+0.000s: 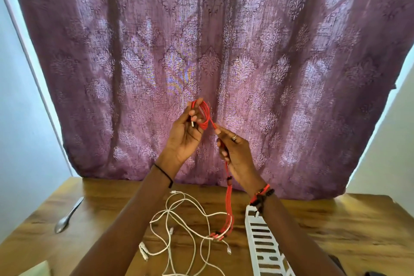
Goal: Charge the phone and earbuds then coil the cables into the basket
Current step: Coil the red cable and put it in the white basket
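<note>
A red multi-head cable is raised in front of the curtain. My left hand holds several coiled red loops and the cable's silver USB plug. My right hand pinches the strand just right of the coil, and the rest hangs down through that hand. The cable's split red ends dangle to the table. A loose tangle of white cable lies on the wooden table below my forearms. The white slotted basket stands at the lower right, partly behind my right arm.
A metal spoon lies at the table's left edge. A purple patterned curtain hangs behind the table. A pale object shows at the bottom left corner, and something dark peeks out right of the basket.
</note>
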### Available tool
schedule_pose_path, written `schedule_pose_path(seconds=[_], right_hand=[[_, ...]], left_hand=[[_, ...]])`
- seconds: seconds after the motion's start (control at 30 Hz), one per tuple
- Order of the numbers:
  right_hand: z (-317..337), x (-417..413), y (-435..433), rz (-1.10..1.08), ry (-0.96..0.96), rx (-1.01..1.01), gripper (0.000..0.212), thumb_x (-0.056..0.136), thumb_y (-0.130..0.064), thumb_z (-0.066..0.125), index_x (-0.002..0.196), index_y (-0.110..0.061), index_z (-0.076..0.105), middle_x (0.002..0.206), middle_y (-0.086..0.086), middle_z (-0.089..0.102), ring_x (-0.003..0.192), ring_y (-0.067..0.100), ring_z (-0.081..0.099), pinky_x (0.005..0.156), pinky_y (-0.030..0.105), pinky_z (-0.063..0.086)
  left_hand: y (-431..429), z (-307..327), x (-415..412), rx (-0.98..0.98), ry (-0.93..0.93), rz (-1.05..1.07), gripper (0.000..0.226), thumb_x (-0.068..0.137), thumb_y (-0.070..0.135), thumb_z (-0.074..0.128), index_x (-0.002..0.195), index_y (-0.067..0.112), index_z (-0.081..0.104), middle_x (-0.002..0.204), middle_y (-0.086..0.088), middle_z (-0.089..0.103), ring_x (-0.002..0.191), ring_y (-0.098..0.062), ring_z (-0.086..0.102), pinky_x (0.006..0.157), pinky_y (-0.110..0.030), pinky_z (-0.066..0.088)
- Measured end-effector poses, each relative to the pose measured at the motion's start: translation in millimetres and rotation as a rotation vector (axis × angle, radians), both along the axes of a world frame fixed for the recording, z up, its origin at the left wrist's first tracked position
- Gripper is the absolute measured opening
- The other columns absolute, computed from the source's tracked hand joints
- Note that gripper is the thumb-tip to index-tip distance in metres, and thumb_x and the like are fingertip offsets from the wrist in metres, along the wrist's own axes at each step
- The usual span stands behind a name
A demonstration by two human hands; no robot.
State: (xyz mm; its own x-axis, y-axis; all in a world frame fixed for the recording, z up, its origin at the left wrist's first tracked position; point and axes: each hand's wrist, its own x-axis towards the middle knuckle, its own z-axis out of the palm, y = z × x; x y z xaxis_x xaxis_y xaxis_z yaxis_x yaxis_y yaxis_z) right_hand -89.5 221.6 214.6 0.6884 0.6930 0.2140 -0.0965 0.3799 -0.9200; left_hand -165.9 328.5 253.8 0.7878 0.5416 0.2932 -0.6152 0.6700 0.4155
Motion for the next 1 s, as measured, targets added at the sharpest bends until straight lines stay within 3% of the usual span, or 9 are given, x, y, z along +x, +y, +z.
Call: schedule_pose_path(seconds=[0.23, 0.37, 0.5, 0.6, 0.73, 0.8, 0.9, 1.0], right_hand=[[-15, -16, -2, 0.036, -0.221, -0.231, 0.022, 0.091, -0.014, 0.057, 0.111, -0.014, 0.066, 0.048, -0.007, 0.056, 0.031, 0.003, 0.035, 0.031, 0.013, 0.025], [-14, -16, -3, 0.073, -0.355, -0.312, 0.022, 0.091, -0.013, 0.057, 0.109, -0.024, 0.063, 0.049, -0.007, 0.058, 0.031, 0.003, 0.037, 0.032, 0.014, 0.028], [-8, -13, -7, 0.064, -0.5, -0.421, 0.02, 0.09, -0.006, 0.055, 0.107, -0.013, 0.065, 0.051, -0.008, 0.061, 0.032, 0.004, 0.04, 0.035, 0.015, 0.031], [0, -8, -14, 0.049, -0.596, -0.477, 0.013, 0.089, -0.007, 0.057, 0.098, -0.01, 0.065, 0.058, -0.006, 0.06, 0.033, -0.001, 0.043, 0.038, 0.01, 0.034], [9, -2, -22, 0.045, -0.904, -0.56, 0.024, 0.085, -0.011, 0.063, 0.108, -0.011, 0.068, 0.068, -0.012, 0.059, 0.047, -0.016, 0.049, 0.054, 0.003, 0.037], [14, 2, -27, 0.085, -1.006, -0.608, 0.031, 0.084, -0.008, 0.063, 0.114, -0.015, 0.066, 0.08, -0.005, 0.063, 0.053, -0.017, 0.051, 0.057, 0.002, 0.036], [17, 10, -32, 0.108, -1.119, -0.664, 0.036, 0.081, -0.004, 0.065, 0.115, -0.017, 0.066, 0.106, 0.004, 0.066, 0.073, 0.0, 0.054, 0.073, 0.012, 0.042], [18, 19, -35, 0.114, -1.159, -0.659, 0.037, 0.077, 0.002, 0.067, 0.111, -0.013, 0.068, 0.102, -0.002, 0.06, 0.085, 0.013, 0.054, 0.075, 0.013, 0.042]], left_hand=[[0, 1, 7, 0.173, 0.107, 0.226, 0.024, 0.098, 0.014, 0.039, 0.106, 0.001, 0.058, 0.065, 0.004, 0.062, 0.057, -0.002, 0.057, 0.056, -0.011, 0.049], [-1, -12, 9, 0.592, 0.359, 0.545, 0.018, 0.095, 0.015, 0.049, 0.095, 0.009, 0.065, 0.066, 0.006, 0.066, 0.057, -0.005, 0.057, 0.062, -0.016, 0.048], [-8, -16, 5, 0.962, 0.501, 0.704, 0.024, 0.095, 0.014, 0.05, 0.075, 0.011, 0.063, 0.058, 0.012, 0.064, 0.052, 0.0, 0.055, 0.062, -0.013, 0.046], [-3, -19, 3, 1.274, 0.618, 0.794, 0.029, 0.094, 0.022, 0.052, 0.067, 0.02, 0.061, 0.053, 0.014, 0.061, 0.05, 0.002, 0.054, 0.063, -0.022, 0.047], [3, -27, -1, 1.559, 0.717, 0.813, 0.031, 0.094, 0.026, 0.051, 0.069, 0.012, 0.063, 0.055, 0.01, 0.059, 0.054, -0.003, 0.058, 0.065, -0.03, 0.048], [8, -35, -4, 1.635, 0.782, 0.8, 0.032, 0.093, 0.031, 0.05, 0.075, 0.009, 0.065, 0.065, -0.002, 0.066, 0.063, -0.02, 0.063, 0.065, -0.033, 0.048], [12, -45, -10, 1.749, 0.863, 0.729, 0.021, 0.093, 0.019, 0.052, 0.095, 0.007, 0.069, 0.081, -0.015, 0.069, 0.076, -0.031, 0.064, 0.069, -0.033, 0.046], [9, -48, -13, 1.808, 0.915, 0.633, 0.023, 0.093, 0.019, 0.051, 0.094, 0.002, 0.067, 0.079, -0.019, 0.066, 0.072, -0.026, 0.061, 0.065, -0.029, 0.039]])
